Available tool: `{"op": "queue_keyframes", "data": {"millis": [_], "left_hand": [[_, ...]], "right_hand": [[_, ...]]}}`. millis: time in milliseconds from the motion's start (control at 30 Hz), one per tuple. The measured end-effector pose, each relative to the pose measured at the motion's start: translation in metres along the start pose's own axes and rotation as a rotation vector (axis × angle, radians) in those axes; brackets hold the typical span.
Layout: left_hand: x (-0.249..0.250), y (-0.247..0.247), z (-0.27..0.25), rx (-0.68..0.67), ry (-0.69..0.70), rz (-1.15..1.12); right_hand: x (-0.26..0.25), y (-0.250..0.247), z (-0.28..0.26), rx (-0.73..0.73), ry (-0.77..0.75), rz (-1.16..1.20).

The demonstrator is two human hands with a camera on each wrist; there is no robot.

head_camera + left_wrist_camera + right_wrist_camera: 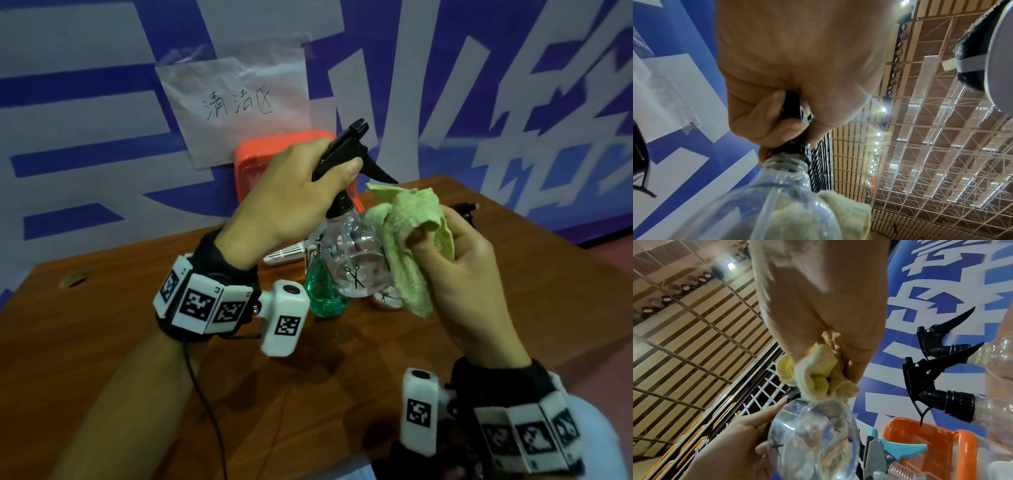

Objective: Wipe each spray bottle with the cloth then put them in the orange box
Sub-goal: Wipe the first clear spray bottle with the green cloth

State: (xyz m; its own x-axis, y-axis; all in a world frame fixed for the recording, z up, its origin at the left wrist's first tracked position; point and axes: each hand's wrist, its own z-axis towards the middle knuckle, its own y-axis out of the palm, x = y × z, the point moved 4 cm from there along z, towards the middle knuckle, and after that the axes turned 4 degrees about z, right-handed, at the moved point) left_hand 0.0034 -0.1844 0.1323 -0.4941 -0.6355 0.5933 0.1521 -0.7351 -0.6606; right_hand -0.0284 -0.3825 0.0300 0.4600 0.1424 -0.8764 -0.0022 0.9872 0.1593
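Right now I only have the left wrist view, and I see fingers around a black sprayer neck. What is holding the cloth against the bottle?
Observer: The right hand holds the cloth, bunched against the side of the clear bottle.
Operator: Where is the orange box?
Observer: The orange box sits at the back of the table, against the wall, behind the left hand.
Operator: Any other bottles out?
Observer: Yes, a green bottle stands on the table, just under the raised one.
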Motion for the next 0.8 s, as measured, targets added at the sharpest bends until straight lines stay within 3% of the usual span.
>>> {"op": "queue_keyframes", "data": {"millis": [433,800], "left_hand": [[-0.01,0.032,0.014,0.091,-0.069,0.087],[-0.019,0.028,0.017,0.333,-0.093,0.033]], "right_hand": [[-0.008,0.016,0.001,0.005,-0.138,-0.045],[-0.003,0.031,0.0,-0.155,-0.327,-0.201]]}}
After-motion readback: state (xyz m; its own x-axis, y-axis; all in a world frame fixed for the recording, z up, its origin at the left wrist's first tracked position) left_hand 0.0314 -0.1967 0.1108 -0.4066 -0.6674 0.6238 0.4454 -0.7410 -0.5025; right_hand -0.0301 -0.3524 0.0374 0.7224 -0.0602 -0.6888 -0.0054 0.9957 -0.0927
